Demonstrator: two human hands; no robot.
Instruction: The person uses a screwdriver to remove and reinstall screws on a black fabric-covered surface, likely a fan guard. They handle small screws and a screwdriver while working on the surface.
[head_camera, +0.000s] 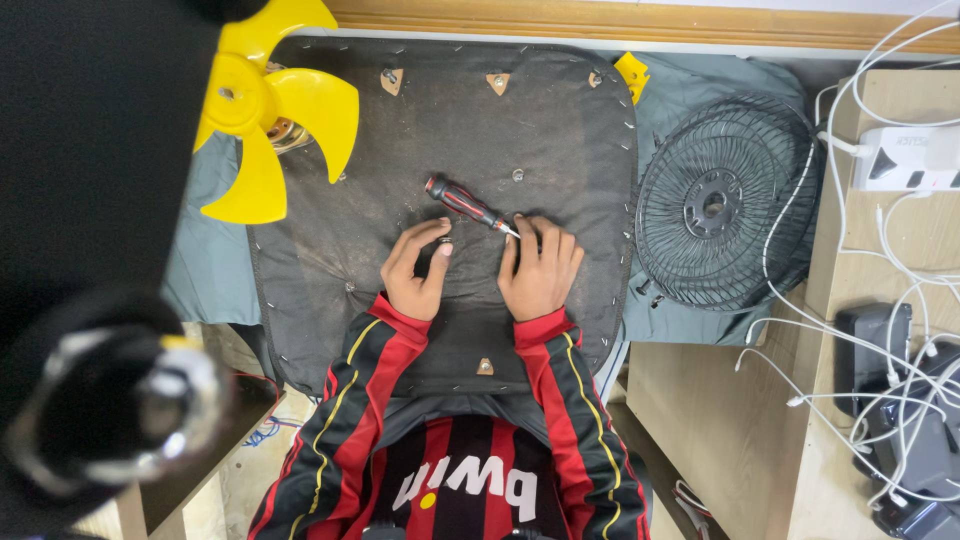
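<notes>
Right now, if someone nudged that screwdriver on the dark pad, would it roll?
Probably a little: the screwdriver has a rounded red-and-black handle, though the dark pad looks rough and may slow it. It seems stiff and light. Its tip lies by the right hand, which could block it.
</notes>
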